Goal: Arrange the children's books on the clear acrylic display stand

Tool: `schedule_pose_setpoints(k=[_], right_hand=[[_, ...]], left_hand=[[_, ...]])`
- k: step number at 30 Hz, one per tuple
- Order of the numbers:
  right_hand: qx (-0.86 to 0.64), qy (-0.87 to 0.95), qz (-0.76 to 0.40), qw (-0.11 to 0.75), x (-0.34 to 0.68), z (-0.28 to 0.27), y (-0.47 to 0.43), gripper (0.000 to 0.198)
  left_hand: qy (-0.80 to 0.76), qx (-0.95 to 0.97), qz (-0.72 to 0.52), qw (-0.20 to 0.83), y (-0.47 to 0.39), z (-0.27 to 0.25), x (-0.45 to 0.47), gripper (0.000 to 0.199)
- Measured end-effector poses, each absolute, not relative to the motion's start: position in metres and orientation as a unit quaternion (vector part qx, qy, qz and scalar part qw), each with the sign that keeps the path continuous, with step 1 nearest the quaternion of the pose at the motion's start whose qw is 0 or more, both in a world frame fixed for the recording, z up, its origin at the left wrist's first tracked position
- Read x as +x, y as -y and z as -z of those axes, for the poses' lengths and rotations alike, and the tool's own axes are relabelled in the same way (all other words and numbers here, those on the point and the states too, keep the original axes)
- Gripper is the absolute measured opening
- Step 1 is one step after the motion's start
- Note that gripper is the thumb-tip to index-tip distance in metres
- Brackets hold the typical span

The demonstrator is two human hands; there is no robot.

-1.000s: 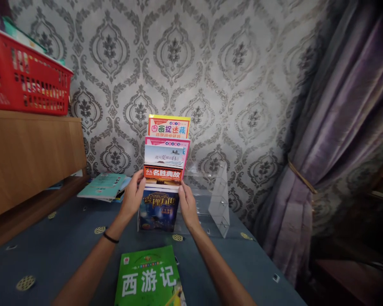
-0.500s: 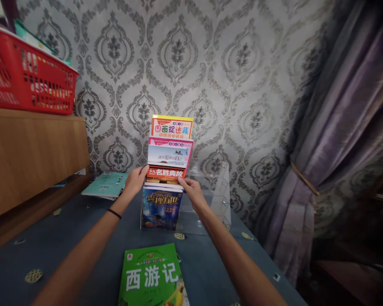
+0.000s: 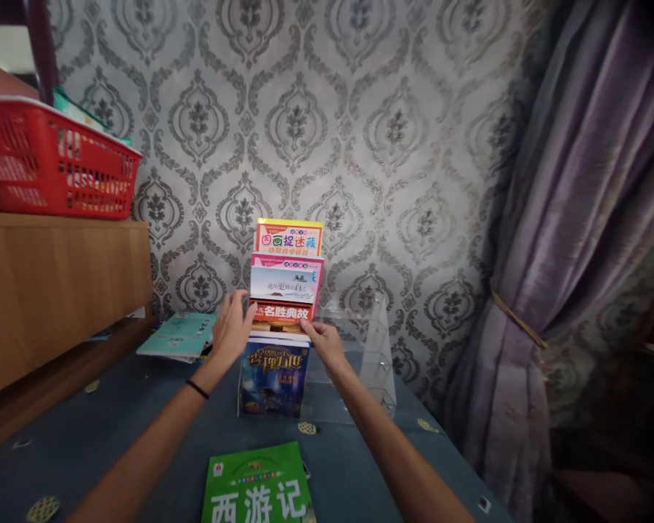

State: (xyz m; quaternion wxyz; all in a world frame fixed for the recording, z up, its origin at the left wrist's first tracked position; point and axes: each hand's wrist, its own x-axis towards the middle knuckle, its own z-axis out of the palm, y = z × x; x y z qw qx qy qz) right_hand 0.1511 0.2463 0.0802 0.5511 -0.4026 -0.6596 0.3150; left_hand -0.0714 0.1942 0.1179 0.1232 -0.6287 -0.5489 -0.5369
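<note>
Both hands are up at the clear tiered book stand [image 3: 378, 349], one on each side of the same book. The left hand [image 3: 229, 333] lies with fingers spread loosely against the left edge of the orange-banded book [image 3: 281, 317], not closed round it; the right hand [image 3: 323, 343] pinches that book's lower right corner, thumb and fingertips together on the cover. The book stands upright, long axis running up, third tier down, straight ahead between the two palms. Below it sits the dark blue book [image 3: 272, 379]; above, the pale pink-edged book [image 3: 286, 280] and the yellow book [image 3: 288, 237]. Nearest the person, flat on the blue cloth, lies the green book [image 3: 259, 490].
</note>
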Motion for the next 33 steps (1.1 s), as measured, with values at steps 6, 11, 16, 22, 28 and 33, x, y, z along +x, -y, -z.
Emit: schedule_pose_setpoints(k=[6,11,16,22,28,33], right_hand=[[-0.421,0.664,-0.285,0.548,0.151,-0.081,-0.249,0.070],[-0.440,0.674,-0.236,0.544,0.154,-0.085,-0.241,0.062],[-0.485,0.679,-0.097,0.542,0.159,-0.095,-0.234,0.037],[-0.368,0.707,-0.138,0.588,0.157,-0.114,-0.248,0.047],[-0.357,0.697,-0.174,0.598,0.154,-0.117,-0.259,0.048],[-0.356,0.698,-0.179,0.594,0.155,-0.120,-0.257,0.058]], left_hand=[[0.480,-0.682,0.534,0.140,-0.202,-0.128,-0.070,0.036],[0.484,-0.681,0.537,0.118,-0.209,-0.126,-0.070,0.036],[0.478,-0.679,0.548,0.097,-0.212,-0.132,-0.073,0.039],[0.486,-0.672,0.556,0.060,-0.217,-0.138,-0.078,0.042],[0.465,-0.678,0.568,0.015,-0.224,-0.151,-0.083,0.054],[0.434,-0.662,0.608,-0.060,-0.231,-0.163,-0.086,0.057]])
